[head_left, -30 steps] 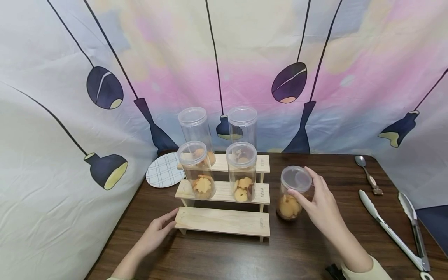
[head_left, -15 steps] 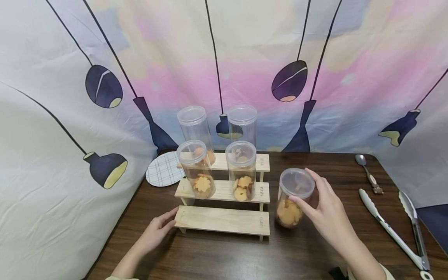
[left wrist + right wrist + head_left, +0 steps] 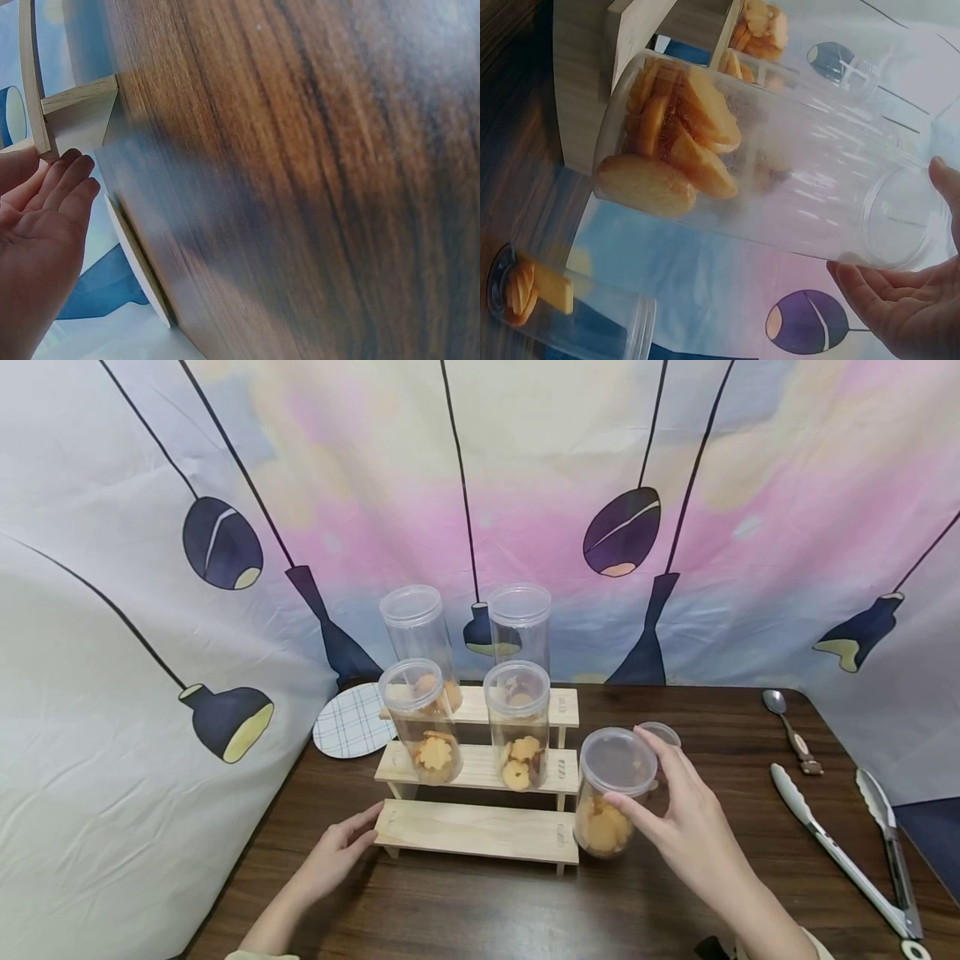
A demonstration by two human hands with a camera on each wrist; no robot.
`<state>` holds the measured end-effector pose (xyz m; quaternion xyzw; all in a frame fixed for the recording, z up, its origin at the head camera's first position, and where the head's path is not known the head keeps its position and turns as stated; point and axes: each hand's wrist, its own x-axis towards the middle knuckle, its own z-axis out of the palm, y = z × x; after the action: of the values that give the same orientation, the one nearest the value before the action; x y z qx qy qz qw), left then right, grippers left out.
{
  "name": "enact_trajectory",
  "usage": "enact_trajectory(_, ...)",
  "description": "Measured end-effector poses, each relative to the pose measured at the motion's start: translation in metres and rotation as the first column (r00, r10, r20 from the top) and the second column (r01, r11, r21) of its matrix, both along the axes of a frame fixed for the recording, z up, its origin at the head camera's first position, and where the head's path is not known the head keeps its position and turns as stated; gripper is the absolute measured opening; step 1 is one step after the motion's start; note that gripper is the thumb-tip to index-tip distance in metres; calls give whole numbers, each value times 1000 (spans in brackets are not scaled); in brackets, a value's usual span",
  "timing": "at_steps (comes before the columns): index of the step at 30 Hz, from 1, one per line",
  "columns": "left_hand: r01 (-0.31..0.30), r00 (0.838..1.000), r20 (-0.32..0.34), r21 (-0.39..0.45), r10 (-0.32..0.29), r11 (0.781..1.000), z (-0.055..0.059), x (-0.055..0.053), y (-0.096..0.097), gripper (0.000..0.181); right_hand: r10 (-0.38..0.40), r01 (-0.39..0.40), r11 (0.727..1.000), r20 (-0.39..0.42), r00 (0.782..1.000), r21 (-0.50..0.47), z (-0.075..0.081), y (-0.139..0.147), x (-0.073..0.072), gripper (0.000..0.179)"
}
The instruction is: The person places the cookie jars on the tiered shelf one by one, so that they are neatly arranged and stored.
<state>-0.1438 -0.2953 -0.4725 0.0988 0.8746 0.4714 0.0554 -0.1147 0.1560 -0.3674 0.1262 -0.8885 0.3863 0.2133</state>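
Note:
My right hand [image 3: 693, 827] grips a clear plastic jar of cookies [image 3: 603, 822] near its lid, thumb on one side and fingers on the other. The jar is just right of the lowest board of a three-tier wooden display stand [image 3: 480, 832]. In the right wrist view, the jar [image 3: 802, 180] appears raised off the table, cookies [image 3: 652, 184] gathered at its base. My left hand [image 3: 337, 853] holds the lowest board's left end; in the left wrist view its fingertips [image 3: 82, 169] meet the board's corner. Two cookie jars stand on the middle tier [image 3: 476, 767], two on the top tier.
Another cookie jar [image 3: 570, 300] stands on the table behind the held one, mostly hidden in the head view. Tongs [image 3: 832, 852] and a spoon [image 3: 791, 735] lie at the right. A round checked mat [image 3: 352, 722] is at the back left. A patterned cloth hangs behind.
My right hand has brought the jar up, left and toward me, to the stand's right end, uncovering the jar behind it. The left hand has stayed in place.

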Motion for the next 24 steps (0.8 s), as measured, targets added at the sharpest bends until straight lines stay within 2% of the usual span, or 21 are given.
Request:
enact_trajectory(9, 7, 1000, 5, 11, -7, 1000, 0, -1, -1, 44, 63, -62, 998, 9, 998, -15, 0, -15, 0, 79)
enact_trajectory(24, 22, 1000, -13, 3, -22, 1000, -1, 0, -2, 44, 164, -165, 986, -36, 986, -33, 1, -41, -3, 79)
